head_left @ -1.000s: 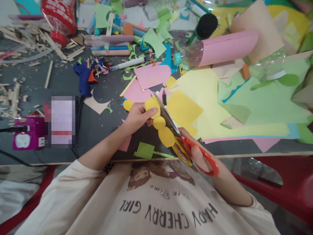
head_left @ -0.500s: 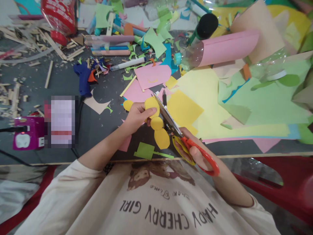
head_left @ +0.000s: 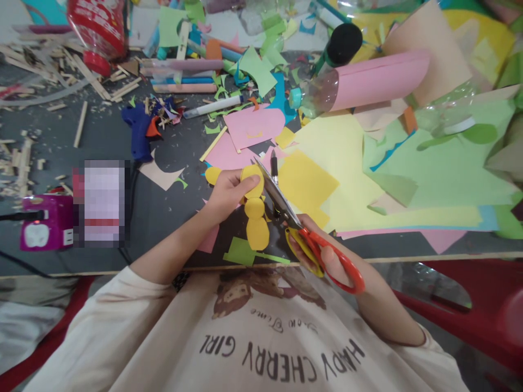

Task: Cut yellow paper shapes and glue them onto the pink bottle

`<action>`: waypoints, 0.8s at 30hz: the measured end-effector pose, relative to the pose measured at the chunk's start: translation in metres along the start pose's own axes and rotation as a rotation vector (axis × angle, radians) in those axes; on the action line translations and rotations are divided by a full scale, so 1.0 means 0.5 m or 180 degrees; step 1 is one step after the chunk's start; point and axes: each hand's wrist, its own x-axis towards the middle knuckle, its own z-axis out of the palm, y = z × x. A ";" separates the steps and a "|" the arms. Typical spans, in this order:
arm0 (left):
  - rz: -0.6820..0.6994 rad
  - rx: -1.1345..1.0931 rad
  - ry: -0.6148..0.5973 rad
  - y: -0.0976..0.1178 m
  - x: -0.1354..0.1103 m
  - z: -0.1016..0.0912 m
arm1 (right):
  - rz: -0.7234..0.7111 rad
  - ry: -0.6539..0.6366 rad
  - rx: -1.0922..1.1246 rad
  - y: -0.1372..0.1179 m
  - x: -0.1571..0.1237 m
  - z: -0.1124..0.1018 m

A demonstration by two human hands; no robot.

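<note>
My left hand [head_left: 232, 190] pinches the top of a yellow paper cutout [head_left: 257, 234], thumb on its upper rounded lobe. The cutout hangs down in several rounded sections joined by narrow necks. In my right hand [head_left: 327, 256] is a pair of scissors [head_left: 281, 202] with one red and one yellow handle. Their blades point up and to the left, lying close beside the cutout's right edge; whether they touch it I cannot tell. A small yellow paper oval [head_left: 212, 175] shows beyond my left knuckles. Below the cutout lies a green paper scrap [head_left: 240, 251].
Yellow paper [head_left: 304, 182] and pale green sheets [head_left: 445, 169] spread out at right. A pink-wrapped plastic bottle [head_left: 379, 81] lies behind them. At left are a blue glue gun [head_left: 139, 130], a purple power adapter [head_left: 47, 222] and wood sticks [head_left: 80, 124]. A black pen [head_left: 274, 166] lies near the scissors.
The lower sections of the yellow cutout have swung left and now hang straighter below my left hand. The scissors have shifted very slightly left.
</note>
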 end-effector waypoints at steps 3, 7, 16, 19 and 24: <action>0.0007 0.0242 -0.0131 0.003 -0.003 0.000 | -0.0021 -0.0070 0.0598 -0.003 0.001 0.002; 0.0051 0.0335 -0.0159 0.004 -0.004 -0.002 | 0.0048 -0.0115 0.0728 0.000 0.006 0.004; -0.0027 0.0171 -0.0117 0.004 -0.003 0.000 | 0.0178 0.0054 0.1022 0.014 0.013 0.011; -0.0075 0.0075 -0.0086 0.007 -0.004 0.001 | 0.0130 0.0090 0.1006 0.019 0.011 0.010; -0.0150 0.0033 -0.0049 0.007 -0.005 0.001 | 0.0154 0.0112 0.0911 0.022 0.007 0.006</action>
